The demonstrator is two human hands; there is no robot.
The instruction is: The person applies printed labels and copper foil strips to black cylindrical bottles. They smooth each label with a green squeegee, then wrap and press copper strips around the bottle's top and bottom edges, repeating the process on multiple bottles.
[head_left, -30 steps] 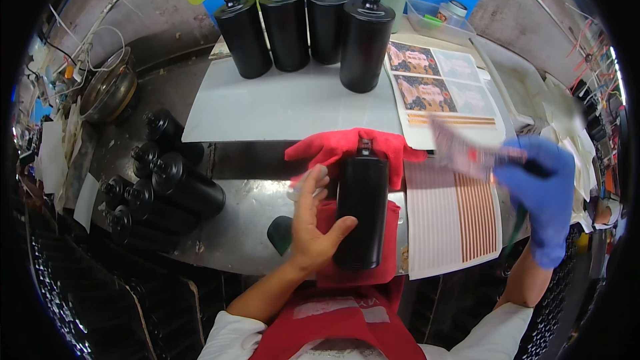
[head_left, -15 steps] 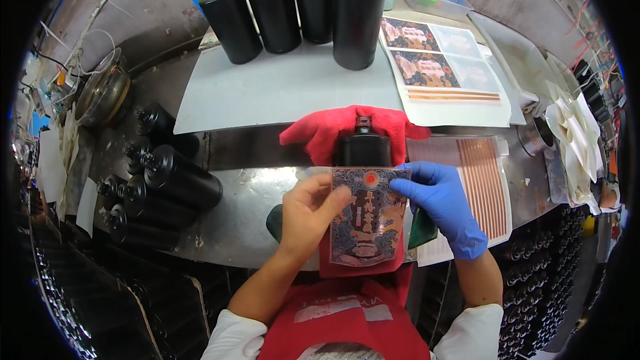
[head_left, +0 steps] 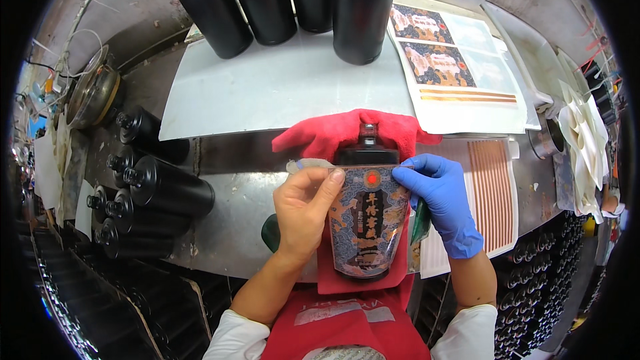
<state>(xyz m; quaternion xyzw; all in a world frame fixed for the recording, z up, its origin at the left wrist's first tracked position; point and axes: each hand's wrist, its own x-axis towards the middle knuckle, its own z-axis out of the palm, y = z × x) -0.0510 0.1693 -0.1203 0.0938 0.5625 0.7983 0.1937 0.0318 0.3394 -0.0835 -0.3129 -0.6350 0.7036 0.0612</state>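
Note:
A black bottle (head_left: 366, 150) lies on a red cloth (head_left: 333, 133) in front of me, neck pointing away. A dark patterned label (head_left: 365, 227) with a red dot covers its body. My bare left hand (head_left: 303, 210) pinches the label's upper left corner, thumb on the bottle's shoulder. My blue-gloved right hand (head_left: 440, 200) presses the label's upper right edge against the bottle's side.
Several upright black bottles (head_left: 363, 7) stand on a white sheet (head_left: 280, 90) at the back. More black bottles (head_left: 167, 187) lie stacked at the left. Label sheets (head_left: 453, 67) and a sheet of orange strips (head_left: 493, 187) lie at the right. A metal bowl (head_left: 93, 93) sits far left.
A second ago my right hand held the label out at the right, away from the bottle. It brought the label over, and both hands now hold it flat on the bottle.

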